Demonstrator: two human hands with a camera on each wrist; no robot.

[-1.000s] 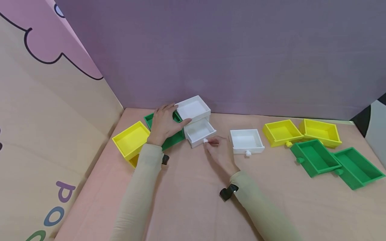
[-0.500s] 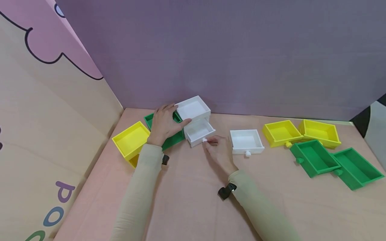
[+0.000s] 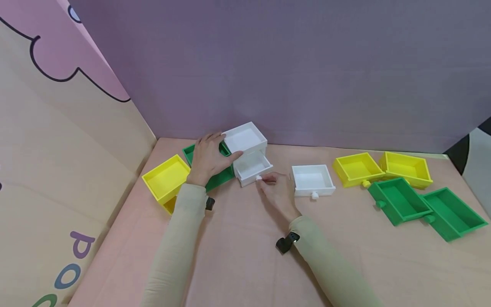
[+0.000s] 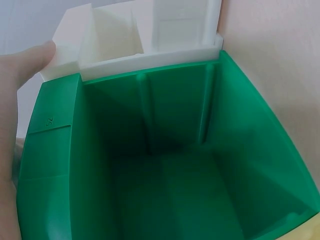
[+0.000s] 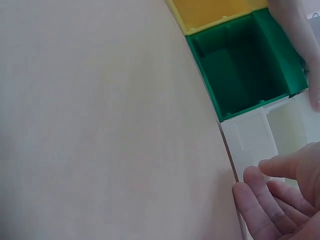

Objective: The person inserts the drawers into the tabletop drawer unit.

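Note:
My right hand (image 3: 279, 192) pinches the small white knob (image 3: 258, 178) of a white drawer (image 3: 252, 167), which sticks part way out of the lower slot of a white cabinet (image 3: 244, 138). The cabinet top is a shallow tray. My left hand (image 3: 211, 157) lies across a green cabinet (image 3: 220, 179), fingers extended toward the white cabinet's left corner. Its thumb presses the white cabinet's front edge, as the left wrist view shows. In that view the green cabinet (image 4: 165, 165) has a hollow slot facing the camera. My left hand covers much of the green cabinet in the head view.
A yellow cabinet (image 3: 166, 177) stands left of the green one. Loose to the right lie a white drawer (image 3: 313, 177), two yellow drawers (image 3: 358, 167) and two green drawers (image 3: 400, 199), each with a knob where visible. A purple-grey panel (image 3: 307, 76) rises behind the table.
The white drawer has slid slightly further into the white cabinet, my right hand moving a little to the left and inward with its knob. My left hand has stayed in place.

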